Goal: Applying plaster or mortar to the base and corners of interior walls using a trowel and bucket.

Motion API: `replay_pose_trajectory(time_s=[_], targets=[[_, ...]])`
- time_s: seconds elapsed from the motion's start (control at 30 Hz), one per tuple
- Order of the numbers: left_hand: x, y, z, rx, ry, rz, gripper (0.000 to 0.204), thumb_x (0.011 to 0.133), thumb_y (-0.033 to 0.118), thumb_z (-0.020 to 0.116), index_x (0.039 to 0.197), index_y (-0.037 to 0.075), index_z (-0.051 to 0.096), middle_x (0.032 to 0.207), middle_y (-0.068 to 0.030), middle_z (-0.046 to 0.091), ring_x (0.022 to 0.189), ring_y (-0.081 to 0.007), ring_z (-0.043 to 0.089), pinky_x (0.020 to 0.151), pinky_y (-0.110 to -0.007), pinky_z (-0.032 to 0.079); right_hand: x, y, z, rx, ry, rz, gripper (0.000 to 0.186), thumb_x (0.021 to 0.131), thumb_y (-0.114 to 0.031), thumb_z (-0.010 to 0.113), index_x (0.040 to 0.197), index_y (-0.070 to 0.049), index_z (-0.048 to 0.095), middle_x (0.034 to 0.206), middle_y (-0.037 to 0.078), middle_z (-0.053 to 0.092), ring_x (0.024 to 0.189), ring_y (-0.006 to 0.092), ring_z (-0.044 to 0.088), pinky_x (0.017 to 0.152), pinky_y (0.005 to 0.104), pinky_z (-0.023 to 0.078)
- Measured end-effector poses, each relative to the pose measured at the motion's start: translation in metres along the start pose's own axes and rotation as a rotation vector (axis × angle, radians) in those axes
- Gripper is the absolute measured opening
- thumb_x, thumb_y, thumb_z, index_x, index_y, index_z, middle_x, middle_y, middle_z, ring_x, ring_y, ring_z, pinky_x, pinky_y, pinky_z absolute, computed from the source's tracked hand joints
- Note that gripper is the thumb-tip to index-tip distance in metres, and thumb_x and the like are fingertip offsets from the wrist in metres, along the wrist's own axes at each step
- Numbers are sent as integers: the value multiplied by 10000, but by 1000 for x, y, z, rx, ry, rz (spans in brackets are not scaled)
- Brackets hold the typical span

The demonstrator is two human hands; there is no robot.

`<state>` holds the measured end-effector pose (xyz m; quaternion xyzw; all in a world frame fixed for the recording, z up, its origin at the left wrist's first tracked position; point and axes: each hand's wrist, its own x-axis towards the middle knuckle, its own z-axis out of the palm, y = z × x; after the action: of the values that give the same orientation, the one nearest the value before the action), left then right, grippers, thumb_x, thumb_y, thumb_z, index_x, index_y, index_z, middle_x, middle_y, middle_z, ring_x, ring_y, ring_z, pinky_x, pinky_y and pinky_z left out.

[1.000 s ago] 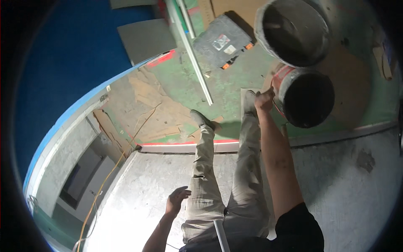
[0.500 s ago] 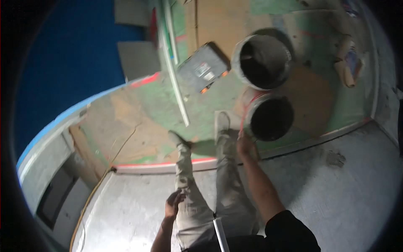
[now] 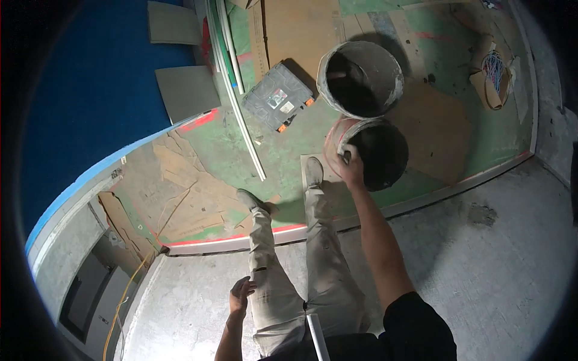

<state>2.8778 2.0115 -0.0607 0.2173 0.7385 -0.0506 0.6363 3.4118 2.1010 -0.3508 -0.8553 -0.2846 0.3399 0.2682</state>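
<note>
Both buckets sit on the green floor: the grey bucket [image 3: 360,78] stands untouched, the red-banded bucket [image 3: 368,150] just beside it, not lifted, looks empty. Right hand [image 3: 350,168] is closed over its near rim. Left hand [image 3: 240,297] hangs loose, half-open, holding nothing, by the trouser leg [image 3: 271,283].

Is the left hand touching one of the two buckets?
No, the left hand hangs open beside the left thigh, far from both buckets; only the right hand grips the near bucket.

The right arm stretched straight forward, its hand [image 3: 351,169] curled in a grip. The left hand [image 3: 239,296] hung loose beside the thigh, fingers relaxed.
</note>
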Motion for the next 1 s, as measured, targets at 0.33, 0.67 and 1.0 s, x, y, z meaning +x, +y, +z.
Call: replay_pose_trajectory(time_s=[0.33, 0.67, 1.0], targets=[[0, 25, 23, -15, -51, 123, 547, 1098, 403, 646, 1423, -37, 627, 1193, -183, 774, 1091, -263, 760, 960, -386, 589, -77, 33, 102, -300, -347, 55, 668, 1003, -458, 680, 1457, 23, 586, 1408, 290, 644, 1329, 428, 617, 1143, 500, 484], [2, 9, 27, 90, -52, 32, 557, 1101, 394, 642, 1432, -53, 607, 1213, -198, 768, 1090, -275, 763, 975, -393, 592, -85, 41, 102, -379, -185, -160, 793, 939, -213, 721, 1606, 46, 380, 1606, 280, 472, 1458, 457, 489, 1238, 477, 407], [1, 19, 23, 134, -9, 18, 575, 1094, 398, 656, 1435, -62, 603, 1195, -202, 769, 1095, -281, 762, 967, -400, 599, -28, 4, 118, -219, 30, 344, 635, 980, -344, 763, 1465, -64, 463, 1001, 161, 770, 929, 394, 751, 852, 511, 585]])
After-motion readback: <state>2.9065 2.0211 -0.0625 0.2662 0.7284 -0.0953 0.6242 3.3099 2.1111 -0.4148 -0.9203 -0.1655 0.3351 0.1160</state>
